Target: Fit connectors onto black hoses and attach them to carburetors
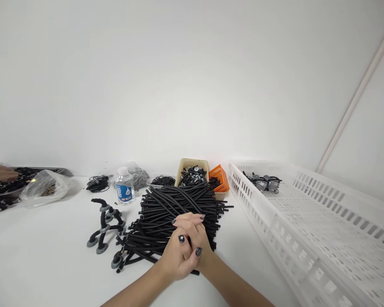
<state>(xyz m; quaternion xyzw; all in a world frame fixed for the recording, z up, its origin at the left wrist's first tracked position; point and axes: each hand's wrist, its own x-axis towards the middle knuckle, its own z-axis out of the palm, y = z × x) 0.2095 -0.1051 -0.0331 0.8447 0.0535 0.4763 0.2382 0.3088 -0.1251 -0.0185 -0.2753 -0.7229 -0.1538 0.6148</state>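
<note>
My left hand [176, 257] and my right hand [199, 237] are clasped together, fingers interlaced, above the front of a heap of black flexible tubes [179, 200]. Both hands are closed, and no object shows between them; the space inside the palms is hidden. Left of the heap, a jointed piece of black tubes with grey round ends [104, 228] stands on the white table [51, 256]. Another grey round end with a black stub [117, 259] lies at the heap's front left corner.
Behind the heap stand a cream bin [183, 164] of grey and black parts and an orange basket [224, 179]. A clear bottle [124, 189] and a plastic bag [46, 189] are leftward. A white crate [294, 247] fills the right. Another person's hand [0, 172] is far left.
</note>
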